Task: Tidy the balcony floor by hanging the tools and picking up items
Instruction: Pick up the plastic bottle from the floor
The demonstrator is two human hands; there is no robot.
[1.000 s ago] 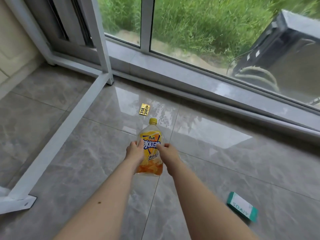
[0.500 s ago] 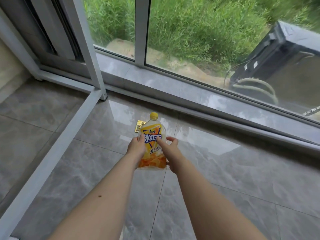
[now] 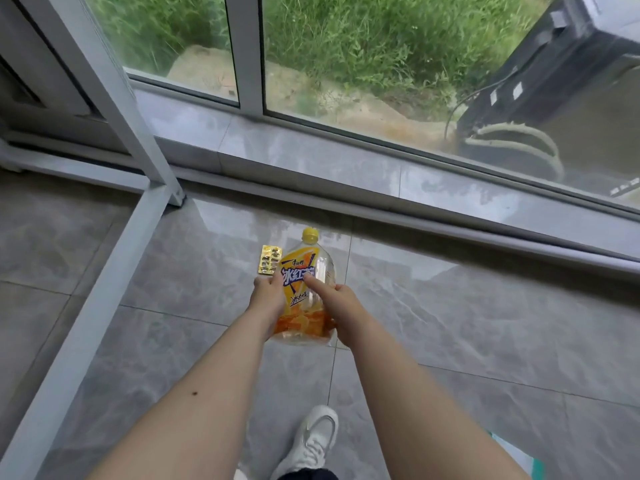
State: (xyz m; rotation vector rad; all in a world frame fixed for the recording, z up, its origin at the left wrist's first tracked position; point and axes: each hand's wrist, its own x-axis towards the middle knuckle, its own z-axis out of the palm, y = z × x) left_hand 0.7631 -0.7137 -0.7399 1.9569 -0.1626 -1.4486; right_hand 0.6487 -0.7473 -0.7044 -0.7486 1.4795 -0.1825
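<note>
An empty plastic bottle (image 3: 304, 292) with a yellow cap and an orange-yellow label is held above the floor, cap pointing away from me. My left hand (image 3: 268, 297) grips its left side. My right hand (image 3: 337, 304) grips its right side, with the index finger stretched across the label. A gold blister pack of pills (image 3: 269, 259) lies on the grey tile just left of the bottle's shoulder, partly behind it.
A white metal frame (image 3: 104, 292) runs along the floor on the left, with an upright post (image 3: 138, 133). A raised sill (image 3: 346, 168) and glass window bound the far side. My white shoe (image 3: 317, 441) is below. A green-and-white box (image 3: 519, 459) peeks out at bottom right.
I have stepped closer to the window, still holding the bottle in both hands. The blister pack now appears beside the bottle's shoulder, and my shoe has come into view.
</note>
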